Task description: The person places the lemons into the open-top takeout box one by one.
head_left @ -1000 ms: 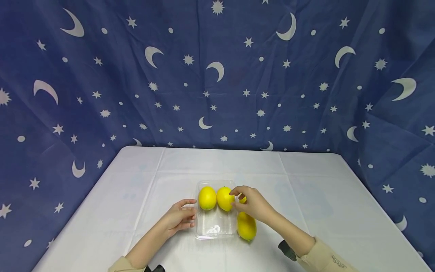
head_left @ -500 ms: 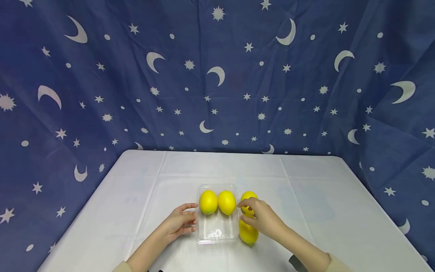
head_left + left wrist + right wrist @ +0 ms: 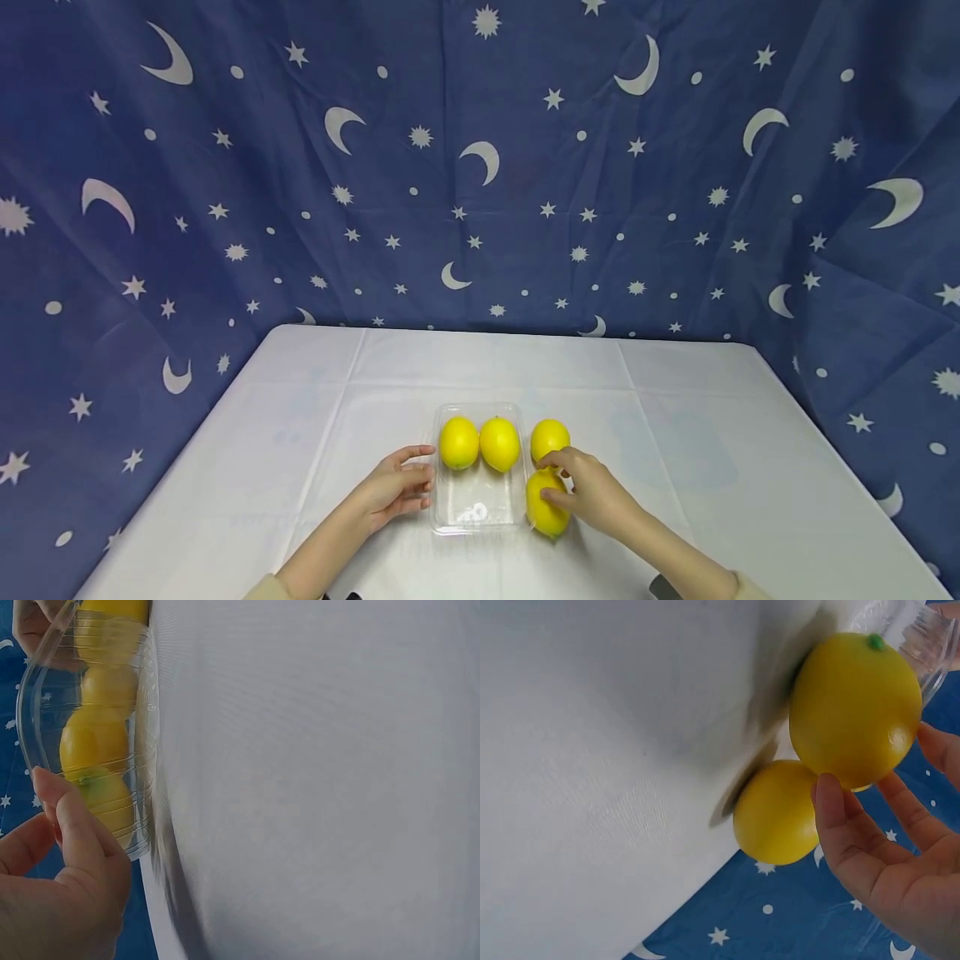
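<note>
Low in the head view, left of centre, the left hand (image 3: 396,487) is resting on the white tablecloth (image 3: 262,467), its fingers lying fairly straight and touching the left wall of the clear plastic tray (image 3: 474,515). In the left wrist view the thumb (image 3: 71,817) is pressing against the tray's rim (image 3: 142,750), with no curl around it.

Inside the tray, along its far edge, two lemons are sitting side by side: the left tray lemon (image 3: 458,442) and the right tray lemon (image 3: 499,443), touching or nearly touching each other. The near half of the tray is showing only bare plastic.

Just right of the tray, outside it, the far lemon (image 3: 550,438) is lying on the cloth. Directly below it in the frame, the near lemon (image 3: 545,510) is sitting against the tray's right wall, and the right hand (image 3: 592,493) is curling its fingers over it, gripping it. The right wrist view is showing the fingers (image 3: 840,832) wrapping that lemon (image 3: 855,709), with the far lemon (image 3: 775,814) just beside it.

Behind the table, a blue curtain (image 3: 675,208) printed with moons and stars is hanging.
</note>
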Demonstrator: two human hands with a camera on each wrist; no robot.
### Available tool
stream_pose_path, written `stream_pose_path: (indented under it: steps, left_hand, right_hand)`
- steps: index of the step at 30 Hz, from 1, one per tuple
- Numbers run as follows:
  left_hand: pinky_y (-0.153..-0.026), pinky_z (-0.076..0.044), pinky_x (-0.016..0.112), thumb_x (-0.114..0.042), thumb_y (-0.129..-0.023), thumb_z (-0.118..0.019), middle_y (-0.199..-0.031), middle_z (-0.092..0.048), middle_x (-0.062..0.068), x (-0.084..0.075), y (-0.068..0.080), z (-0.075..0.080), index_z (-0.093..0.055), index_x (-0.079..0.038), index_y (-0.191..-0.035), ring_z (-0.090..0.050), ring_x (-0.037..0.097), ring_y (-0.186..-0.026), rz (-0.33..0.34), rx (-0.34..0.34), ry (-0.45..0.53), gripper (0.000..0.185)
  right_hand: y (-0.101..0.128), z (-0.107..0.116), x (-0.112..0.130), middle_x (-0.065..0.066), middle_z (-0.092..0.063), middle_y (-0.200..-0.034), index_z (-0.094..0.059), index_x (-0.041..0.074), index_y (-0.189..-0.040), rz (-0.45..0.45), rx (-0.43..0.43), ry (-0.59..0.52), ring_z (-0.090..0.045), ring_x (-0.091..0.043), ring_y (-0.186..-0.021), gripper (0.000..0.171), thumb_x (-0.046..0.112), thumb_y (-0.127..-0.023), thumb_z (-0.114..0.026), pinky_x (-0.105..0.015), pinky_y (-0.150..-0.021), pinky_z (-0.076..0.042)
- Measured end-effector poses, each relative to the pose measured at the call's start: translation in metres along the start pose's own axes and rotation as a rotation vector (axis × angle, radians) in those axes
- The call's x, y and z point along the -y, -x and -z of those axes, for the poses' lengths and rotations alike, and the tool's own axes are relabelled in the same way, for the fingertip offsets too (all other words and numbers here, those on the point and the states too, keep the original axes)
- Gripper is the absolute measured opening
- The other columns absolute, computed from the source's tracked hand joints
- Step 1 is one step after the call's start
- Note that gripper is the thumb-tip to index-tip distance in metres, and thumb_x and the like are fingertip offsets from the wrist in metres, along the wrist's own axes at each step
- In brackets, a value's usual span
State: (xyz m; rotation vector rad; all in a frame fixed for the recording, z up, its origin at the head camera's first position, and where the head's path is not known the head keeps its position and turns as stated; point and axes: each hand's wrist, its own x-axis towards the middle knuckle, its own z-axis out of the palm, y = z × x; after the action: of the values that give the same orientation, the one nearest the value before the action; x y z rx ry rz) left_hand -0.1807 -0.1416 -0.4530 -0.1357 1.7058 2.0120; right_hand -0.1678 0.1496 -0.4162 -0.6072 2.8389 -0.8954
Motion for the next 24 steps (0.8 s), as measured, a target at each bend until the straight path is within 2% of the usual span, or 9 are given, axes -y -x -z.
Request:
stream_pose_path:
  steps: [5,11,17,24]
  left_hand:
    - [-0.065,-0.053,0.020,-0.006,-0.092,-0.055,-0.082,-0.054,-0.004,-0.0014,0.0005,-0.0004,-0.029,0.001,-0.138,-0.054,0.007,-0.072,0.003,0.005,0.007,0.053]
    - [-0.065,-0.053,0.019,-0.005,-0.091,-0.056,-0.082,-0.054,-0.004,-0.0016,0.0011,0.0008,-0.029,0.001,-0.137,-0.053,0.008,-0.072,0.000,0.014,0.010,0.054]
    - [-0.064,-0.053,0.019,-0.005,-0.091,-0.056,-0.081,-0.055,-0.004,-0.0009,0.0007,0.0012,-0.031,0.001,-0.136,-0.054,0.008,-0.071,0.003,0.003,0.012,0.052]
    - [-0.064,-0.053,0.019,-0.005,-0.091,-0.056,-0.081,-0.054,-0.004,0.0007,-0.0005,0.0017,-0.032,0.001,-0.136,-0.054,0.007,-0.071,0.004,-0.006,0.012,0.051]
  right_hand:
    - [-0.0022,-0.0018,-0.0007,-0.007,-0.064,-0.101,-0.065,0.007,-0.104,-0.022,0.046,-0.009,-0.057,-0.020,-0.086,0.034,0.017,-0.075,-0.078,-0.036,-0.071,-0.052]
    - [-0.0040,-0.0041,-0.0011,-0.006,-0.063,-0.100,-0.065,0.007,-0.105,-0.042,0.086,-0.039,-0.054,-0.018,-0.082,0.037,0.015,-0.073,-0.080,-0.036,-0.071,-0.051]
    - [-0.0028,-0.0057,-0.0028,-0.009,-0.063,-0.106,-0.063,0.007,-0.108,-0.041,0.103,-0.059,-0.055,-0.019,-0.084,0.038,0.015,-0.074,-0.079,-0.038,-0.073,-0.052]
    - [0.0012,-0.0054,-0.0076,-0.014,-0.061,-0.118,-0.060,0.006,-0.114,-0.008,0.132,-0.091,-0.058,-0.025,-0.093,0.043,0.017,-0.076,-0.077,-0.043,-0.076,-0.054]
